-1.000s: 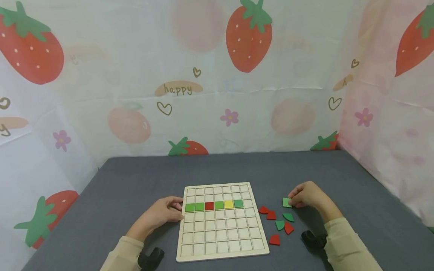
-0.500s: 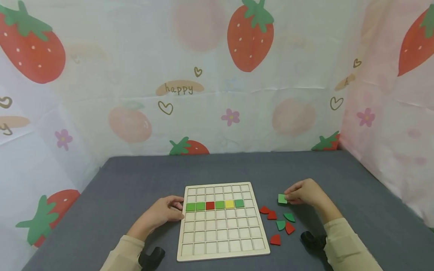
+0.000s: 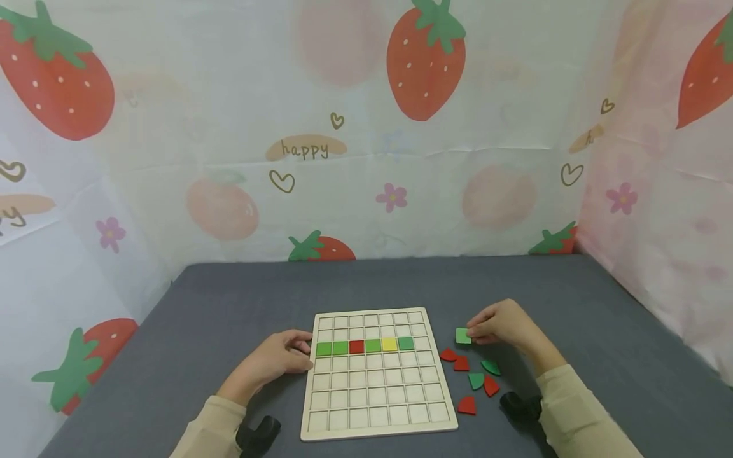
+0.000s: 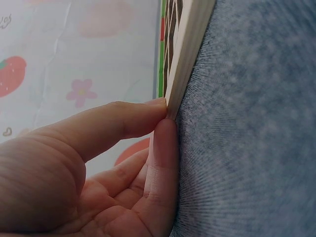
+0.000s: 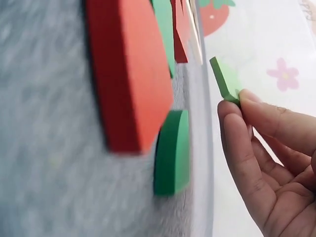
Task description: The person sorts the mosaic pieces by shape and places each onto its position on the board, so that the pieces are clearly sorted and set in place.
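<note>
A pale wooden grid board point(image 3: 368, 437) lies on the table, with a row of green, red and yellow square tiles in its third row from the back. My left hand point(image 3: 276, 357) holds the board's left edge; the left wrist view shows thumb and a finger at the rim of the board point(image 4: 185, 61). To the board's right, my right hand point(image 3: 504, 323) pinches a light green square tile point(image 3: 463, 336) by one side. In the right wrist view the tile point(image 5: 223, 79) is between thumb and finger, above the cloth.
Several red and green quarter-round pieces, among them a red piece point(image 3: 466, 405) and a green piece point(image 3: 490, 367), lie between the board and my right hand. Dark grey cloth point(image 3: 258, 289) covers the table. A strawberry-print curtain point(image 3: 366, 210) stands behind and at both sides.
My right hand has moved left toward the board, carrying the light green tile. My left hand stays at the board's left edge, and the board has not moved on the table.
</note>
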The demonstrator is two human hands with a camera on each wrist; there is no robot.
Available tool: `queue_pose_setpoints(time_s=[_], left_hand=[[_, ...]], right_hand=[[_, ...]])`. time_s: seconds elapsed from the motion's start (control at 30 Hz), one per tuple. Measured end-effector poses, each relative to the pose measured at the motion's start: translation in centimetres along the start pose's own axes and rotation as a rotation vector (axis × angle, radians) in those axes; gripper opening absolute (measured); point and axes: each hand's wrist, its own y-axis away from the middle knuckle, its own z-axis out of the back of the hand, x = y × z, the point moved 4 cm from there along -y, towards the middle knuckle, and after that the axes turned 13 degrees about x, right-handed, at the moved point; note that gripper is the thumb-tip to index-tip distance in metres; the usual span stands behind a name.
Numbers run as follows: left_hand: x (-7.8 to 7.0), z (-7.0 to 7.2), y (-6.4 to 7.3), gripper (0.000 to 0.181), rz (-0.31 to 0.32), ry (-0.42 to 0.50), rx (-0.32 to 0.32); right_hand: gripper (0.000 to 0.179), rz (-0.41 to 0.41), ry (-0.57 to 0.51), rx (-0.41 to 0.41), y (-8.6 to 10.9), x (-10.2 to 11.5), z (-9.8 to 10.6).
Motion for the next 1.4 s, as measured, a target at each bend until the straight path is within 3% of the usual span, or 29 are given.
queue_pose_setpoints(time_s=[0.57, 1.4], left_hand=[[0.0, 0.1, 0.1, 0.062, 0.0, 0.001, 0.008], [0.0, 0.0, -0.1, 0.061, 0.0, -0.001, -0.002]], right_hand=[[0.015, 0.008, 0.031, 0.047, -2.0, 2.2, -2.6], [0.007, -0.04, 0.122, 0.065, -3.9, 3.5, -4.9]])
